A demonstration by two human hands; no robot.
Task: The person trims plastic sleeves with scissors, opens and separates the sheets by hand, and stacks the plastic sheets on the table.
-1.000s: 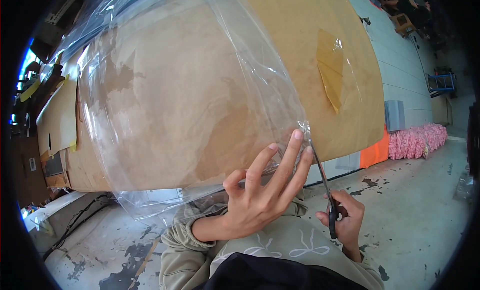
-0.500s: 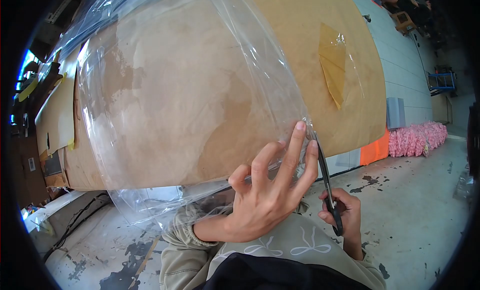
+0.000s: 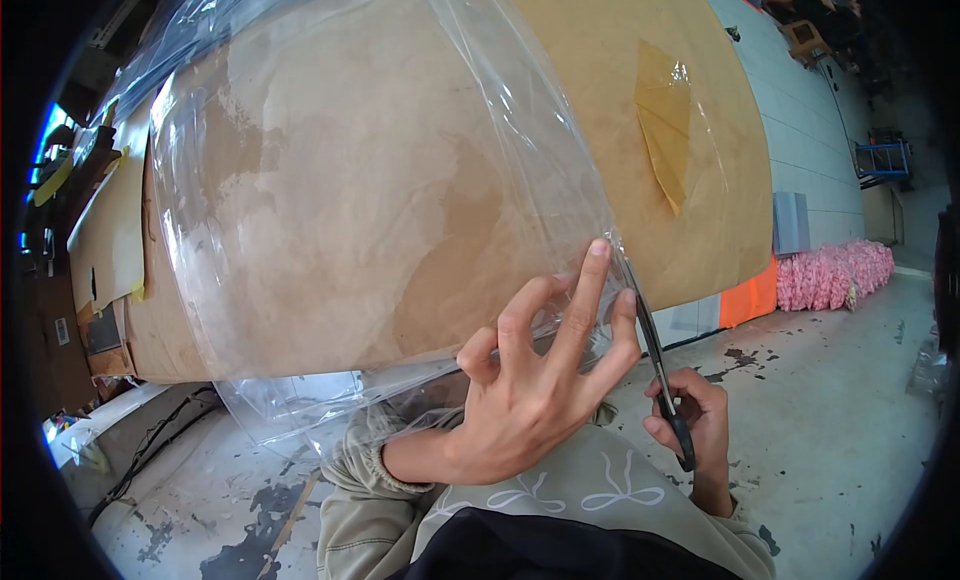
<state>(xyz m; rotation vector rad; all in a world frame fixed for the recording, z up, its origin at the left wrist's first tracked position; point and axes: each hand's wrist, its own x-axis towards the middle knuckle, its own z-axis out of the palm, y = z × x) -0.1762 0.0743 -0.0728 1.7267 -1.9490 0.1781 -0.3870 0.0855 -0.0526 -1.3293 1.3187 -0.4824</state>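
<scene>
A clear plastic sheet [image 3: 330,180] lies over a brown-paper-covered board [image 3: 560,40], and its loose near edge hangs past the board's front edge. My left hand [image 3: 535,390] rests on the sheet's near right corner, fingers spread, the index fingertip touching the sheet's edge. Its thumb cannot be made out. In my right hand [image 3: 698,420] is a pair of black-handled scissors [image 3: 650,330], fingers closed round the handles. The blades point up and away, seen nearly edge-on, their tips at the sheet's right edge beside my left fingertips.
Yellowish tape [image 3: 663,130] sticks to the board's right part. Pink bundled material [image 3: 835,276] and an orange panel [image 3: 750,294] stand on the floor at right. Black cables [image 3: 150,460] run at lower left. Cardboard pieces [image 3: 110,230] stand at far left.
My right hand has shifted slightly right, and the scissors lean a little more, with their tips still at the sheet's edge. My left hand has barely moved.
</scene>
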